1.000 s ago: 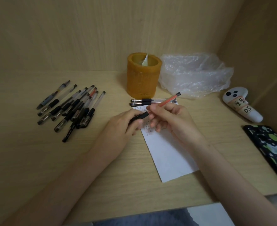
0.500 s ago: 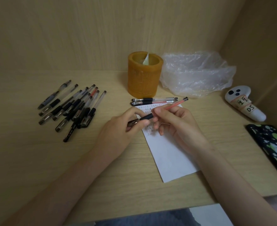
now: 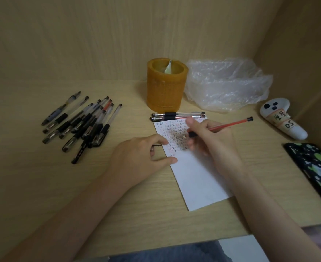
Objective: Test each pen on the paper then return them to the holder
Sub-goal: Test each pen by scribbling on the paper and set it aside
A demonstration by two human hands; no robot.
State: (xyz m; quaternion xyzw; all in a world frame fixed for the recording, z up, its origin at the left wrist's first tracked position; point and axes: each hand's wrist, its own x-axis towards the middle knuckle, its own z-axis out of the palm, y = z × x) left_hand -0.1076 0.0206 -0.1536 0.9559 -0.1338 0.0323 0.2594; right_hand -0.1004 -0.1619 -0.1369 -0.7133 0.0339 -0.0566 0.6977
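Note:
My right hand (image 3: 212, 140) grips a red pen (image 3: 229, 124) with its bare tip just above the white paper (image 3: 197, 176), whose upper part is covered in small written marks. My left hand (image 3: 135, 159) rests at the paper's left edge, thumb and forefinger touching the sheet, with the black pen cap (image 3: 155, 146) tucked in its curled fingers. The orange pen holder (image 3: 165, 87) stands behind the paper and holds only a folded scrap. Two pens (image 3: 178, 116) lie side by side between holder and paper. A pile of several pens (image 3: 84, 123) lies at the left.
A crumpled clear plastic bag (image 3: 227, 86) sits right of the holder. A white controller (image 3: 280, 120) with taped labels lies at the far right, and a phone in a dark spotted case (image 3: 315, 167) lies near it. Wooden walls close the desk at the back and right.
The cap came off the red pen and stayed in my left hand, which dropped to the paper's edge. My right hand drew the pen to the right and lowered its tip toward the paper.

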